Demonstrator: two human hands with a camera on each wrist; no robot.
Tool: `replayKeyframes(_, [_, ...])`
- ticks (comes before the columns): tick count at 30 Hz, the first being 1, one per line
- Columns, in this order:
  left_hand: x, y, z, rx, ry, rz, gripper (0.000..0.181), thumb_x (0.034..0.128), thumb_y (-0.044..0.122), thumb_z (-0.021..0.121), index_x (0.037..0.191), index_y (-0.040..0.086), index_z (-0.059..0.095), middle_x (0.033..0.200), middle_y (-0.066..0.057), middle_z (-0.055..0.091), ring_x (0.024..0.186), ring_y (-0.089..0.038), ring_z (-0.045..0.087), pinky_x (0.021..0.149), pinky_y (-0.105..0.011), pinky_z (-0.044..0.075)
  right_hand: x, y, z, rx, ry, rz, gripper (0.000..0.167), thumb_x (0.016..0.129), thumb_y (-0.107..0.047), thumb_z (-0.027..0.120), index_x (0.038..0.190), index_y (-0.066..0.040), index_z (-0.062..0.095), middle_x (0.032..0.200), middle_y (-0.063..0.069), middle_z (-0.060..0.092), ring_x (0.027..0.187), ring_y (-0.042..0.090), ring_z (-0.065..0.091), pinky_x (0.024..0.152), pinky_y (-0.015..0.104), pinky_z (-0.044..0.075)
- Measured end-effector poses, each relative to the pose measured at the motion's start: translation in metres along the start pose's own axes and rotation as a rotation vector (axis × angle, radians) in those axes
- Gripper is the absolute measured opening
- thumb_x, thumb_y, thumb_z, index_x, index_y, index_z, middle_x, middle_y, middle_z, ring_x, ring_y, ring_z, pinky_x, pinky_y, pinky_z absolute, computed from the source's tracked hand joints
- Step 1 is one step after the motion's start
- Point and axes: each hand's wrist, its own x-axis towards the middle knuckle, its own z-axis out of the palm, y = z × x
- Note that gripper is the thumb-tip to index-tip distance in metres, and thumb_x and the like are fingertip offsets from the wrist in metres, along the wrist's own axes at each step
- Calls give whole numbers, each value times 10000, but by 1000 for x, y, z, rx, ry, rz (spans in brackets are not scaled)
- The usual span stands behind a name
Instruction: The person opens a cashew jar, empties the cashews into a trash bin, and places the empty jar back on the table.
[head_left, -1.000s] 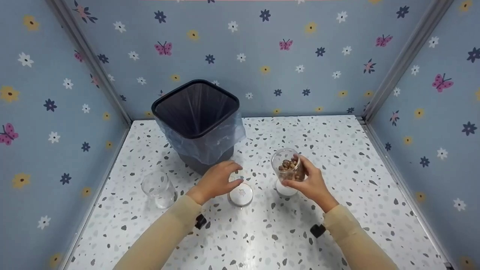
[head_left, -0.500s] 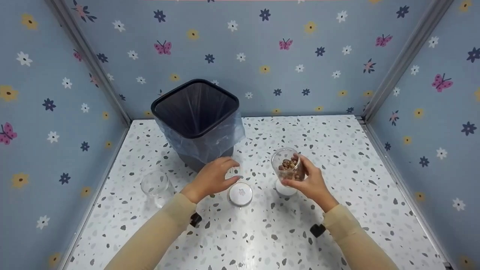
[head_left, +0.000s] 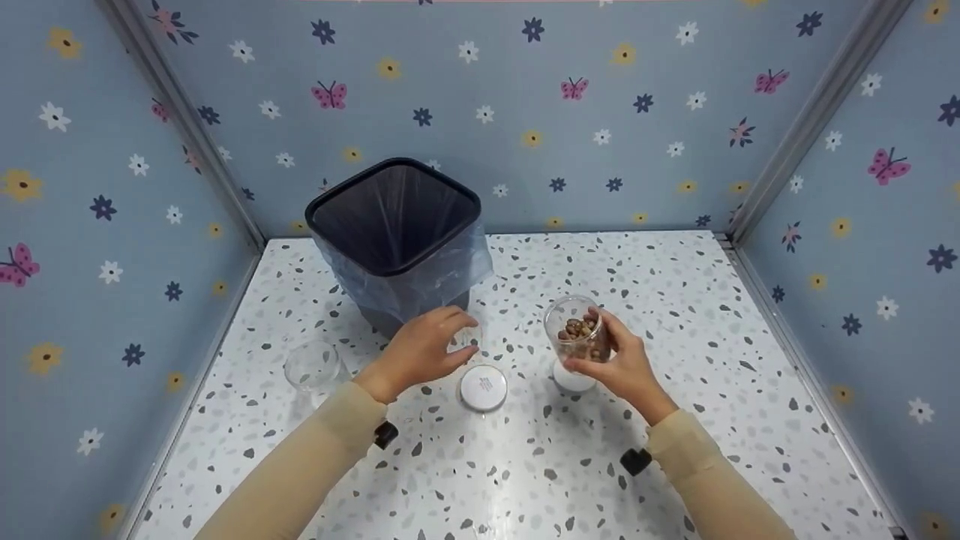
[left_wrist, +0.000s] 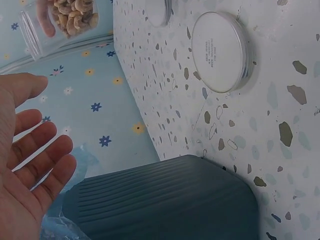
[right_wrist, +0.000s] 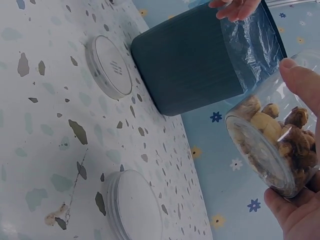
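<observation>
My right hand (head_left: pixel 619 364) grips a clear jar (right_wrist: pixel 270 150) by its side, holding it tilted above the table. Small brown, wrinkled pieces (head_left: pixel 577 330) lie inside the jar; their kind is hard to tell. Partly under it in the head view is a white round lid (head_left: pixel 574 377). A second white lid with small print (head_left: pixel 484 388) lies flat on the table between the hands. My left hand (head_left: pixel 424 349) hovers in front of the bin, its fingers loosely bent and nothing held, as the palm (left_wrist: pixel 22 190) in the left wrist view shows.
A dark square bin (head_left: pixel 390 319) lined with a translucent bag stands at the back left. Another clear jar (head_left: pixel 311 367) stands left of my left forearm, partly hidden by it. Patterned walls (head_left: pixel 480 112) close off the speckled table (head_left: pixel 645 270) at the back and sides.
My left hand has drifted left and slightly toward the bin, away from the lid in the middle. The right hand and its jar have stayed nearly still.
</observation>
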Motion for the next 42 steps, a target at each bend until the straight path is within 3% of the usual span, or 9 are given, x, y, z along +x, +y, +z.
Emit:
replayKeyframes(12, [0,3,-19,33,33,-14,298,968,224,820,1188,34,755,1131,-113,775,1033,-303,756,926,-455,635,-1,2,1,0,15,-4,980,757,-69,988,1595,26,488,1494,259,633,1350,432,644,1186,520,503])
replayKeyframes(20, [0,2,-30,39,35,-7,267,976,215,806,1184,55,755,1113,-95,773,1020,-285,749,922,-452,629,-1,1,1,8,-1,-2,990,760,-61,985,1606,13,478,1549,256,591,1401,425,611,1211,528,471])
replayKeyframes(27, [3,1,-42,61,72,23,261,962,198,813,1163,43,750,1090,-99,769,987,-290,749,887,-452,634,0,-1,1,6,-3,9,986,774,-77,980,1615,3,473,1527,252,609,1365,419,631,1172,435,512])
replayKeyframes(36, [7,0,-58,69,79,17,269,989,203,792,1191,29,748,1118,-122,776,1006,-298,757,881,-461,643,0,-1,1,5,-3,0,1004,770,-78,988,1620,12,461,1543,244,598,1384,411,623,1168,470,511])
replayKeyframes(42, [8,-1,-68,68,118,12,250,990,191,785,1174,26,748,1104,-124,777,971,-294,759,858,-465,642,-1,-1,2,1,2,2,1007,776,-94,988,1627,2,458,1549,242,595,1378,414,626,1174,471,512])
